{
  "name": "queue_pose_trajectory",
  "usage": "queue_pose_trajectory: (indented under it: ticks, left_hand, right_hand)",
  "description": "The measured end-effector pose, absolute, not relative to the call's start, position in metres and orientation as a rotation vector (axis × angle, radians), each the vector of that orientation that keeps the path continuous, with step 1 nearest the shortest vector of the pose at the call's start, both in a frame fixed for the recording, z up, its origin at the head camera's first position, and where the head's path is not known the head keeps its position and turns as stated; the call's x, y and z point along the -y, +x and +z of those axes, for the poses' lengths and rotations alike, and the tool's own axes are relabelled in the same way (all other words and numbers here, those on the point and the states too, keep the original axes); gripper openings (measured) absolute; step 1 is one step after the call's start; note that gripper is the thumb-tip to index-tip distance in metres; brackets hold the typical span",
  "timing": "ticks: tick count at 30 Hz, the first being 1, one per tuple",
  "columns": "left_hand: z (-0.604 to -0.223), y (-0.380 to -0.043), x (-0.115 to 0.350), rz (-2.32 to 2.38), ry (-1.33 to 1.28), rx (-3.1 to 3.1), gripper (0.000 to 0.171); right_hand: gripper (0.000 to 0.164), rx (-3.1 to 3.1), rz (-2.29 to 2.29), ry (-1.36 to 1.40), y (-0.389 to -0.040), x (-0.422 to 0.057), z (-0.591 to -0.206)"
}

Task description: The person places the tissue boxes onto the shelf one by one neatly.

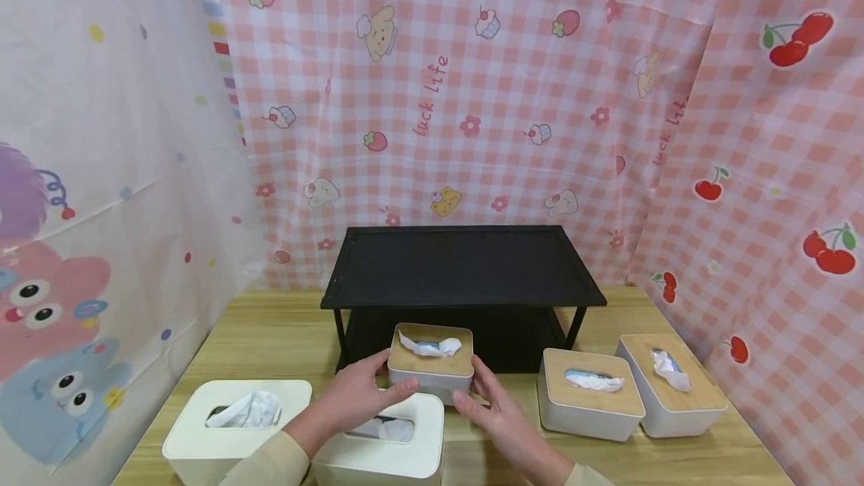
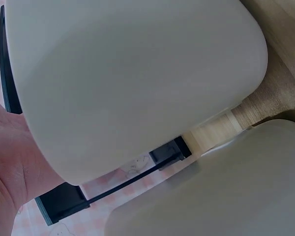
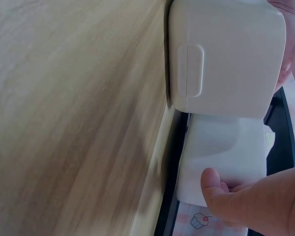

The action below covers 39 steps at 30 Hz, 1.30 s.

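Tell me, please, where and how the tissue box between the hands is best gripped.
Probably by the left and right side walls of the wood-topped tissue box, left hand coming from the left and right hand from the right. Those walls face each other, tissue pokes from the top, and a white box stands close in front.

Your head cam looks fwd & down over the bench to the black rack. Your L wrist cam faces a white box v. close, view tilted; your R wrist cam, rolled approx. sideways, looks low along the bench. All 3 views share the rack.
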State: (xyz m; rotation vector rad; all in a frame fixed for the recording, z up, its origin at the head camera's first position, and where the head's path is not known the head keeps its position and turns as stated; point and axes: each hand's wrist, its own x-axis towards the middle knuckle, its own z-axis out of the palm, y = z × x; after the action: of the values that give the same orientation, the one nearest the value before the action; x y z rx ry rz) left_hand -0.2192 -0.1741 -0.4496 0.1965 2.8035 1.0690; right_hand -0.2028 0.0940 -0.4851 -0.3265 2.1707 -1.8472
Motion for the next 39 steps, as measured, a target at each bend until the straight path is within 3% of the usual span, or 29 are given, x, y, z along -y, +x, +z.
queue_pose_trajectory:
  ticks: [16, 31, 39]
  left_hand:
    - [-0.449, -0.218, 0.177, 1.04, 0.156, -2.807, 0.088]
    - [-0.448, -0.219, 0.185, 0.983, 0.066, -2.832, 0.1]
    - [-0.447, -0.219, 0.187, 1.039, -0.005, -2.838, 0.094]
  right_hand:
    - [0.088, -2.145, -1.862, -0.344, -0.21, -0.087, -0.486]
    - [0.086, -2.166, -1.872, -0.363, -0.223, -0.07, -0.487]
    - [0.082, -2.204, -1.858, -0.354, -0.231, -0.061, -0.488]
